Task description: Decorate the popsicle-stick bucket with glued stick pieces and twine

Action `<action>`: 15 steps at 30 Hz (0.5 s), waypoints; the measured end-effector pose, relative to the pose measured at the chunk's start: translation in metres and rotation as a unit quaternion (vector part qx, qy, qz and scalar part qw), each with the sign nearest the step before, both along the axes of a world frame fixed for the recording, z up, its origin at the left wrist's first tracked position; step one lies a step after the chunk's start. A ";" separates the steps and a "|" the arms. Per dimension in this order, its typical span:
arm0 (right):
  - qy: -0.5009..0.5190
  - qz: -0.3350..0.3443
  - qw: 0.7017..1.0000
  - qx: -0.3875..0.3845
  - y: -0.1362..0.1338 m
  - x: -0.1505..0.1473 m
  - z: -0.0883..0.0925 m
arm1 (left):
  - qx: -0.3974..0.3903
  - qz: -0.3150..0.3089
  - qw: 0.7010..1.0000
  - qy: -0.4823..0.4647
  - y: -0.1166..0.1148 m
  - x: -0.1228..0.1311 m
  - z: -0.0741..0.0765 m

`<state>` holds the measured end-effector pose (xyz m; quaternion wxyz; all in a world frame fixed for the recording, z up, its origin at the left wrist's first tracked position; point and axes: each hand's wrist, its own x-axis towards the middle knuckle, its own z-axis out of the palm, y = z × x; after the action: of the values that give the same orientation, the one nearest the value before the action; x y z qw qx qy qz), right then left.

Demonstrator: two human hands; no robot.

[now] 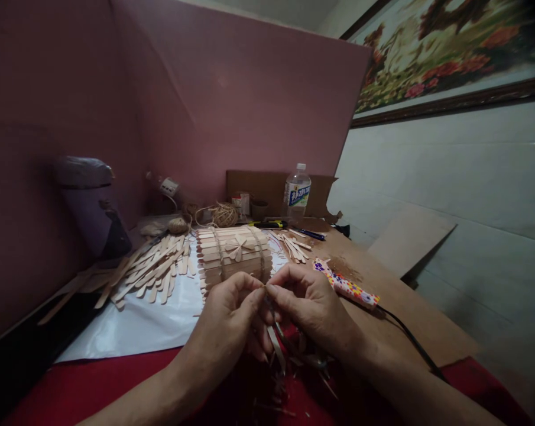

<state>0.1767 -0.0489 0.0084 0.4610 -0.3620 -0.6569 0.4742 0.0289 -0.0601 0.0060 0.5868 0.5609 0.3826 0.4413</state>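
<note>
The left hand (232, 313) and right hand (309, 302) both pinch one tiny thin piece (265, 289) tight, near the stick box (234, 254).

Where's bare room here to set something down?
Free: the white sheet in front of the loose sticks, left of the left hand; the brown board right of the patterned tool. Crowded: behind the stick box, around twine and bottle.

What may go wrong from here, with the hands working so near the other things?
1. The corded tool lies beside the right hand, its cord along that arm; a snag might drag it.
2. Both hands pinch a thin strand just before the stick box; the left hand may knock it.
</note>
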 end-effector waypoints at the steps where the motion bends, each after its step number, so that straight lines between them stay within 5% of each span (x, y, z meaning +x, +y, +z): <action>1: -0.011 -0.005 1.000 0.004 -0.001 0.000 0.001 | 0.001 0.002 1.000 0.004 0.000 0.000 0.000; 15: -0.046 -0.006 0.998 0.041 -0.002 0.002 0.002 | -0.016 0.008 1.000 0.022 0.000 0.000 0.004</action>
<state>0.1790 -0.0512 0.0105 0.4479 -0.3682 -0.6942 0.4266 0.0287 -0.0599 0.0100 0.5839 0.5576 0.4068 0.4275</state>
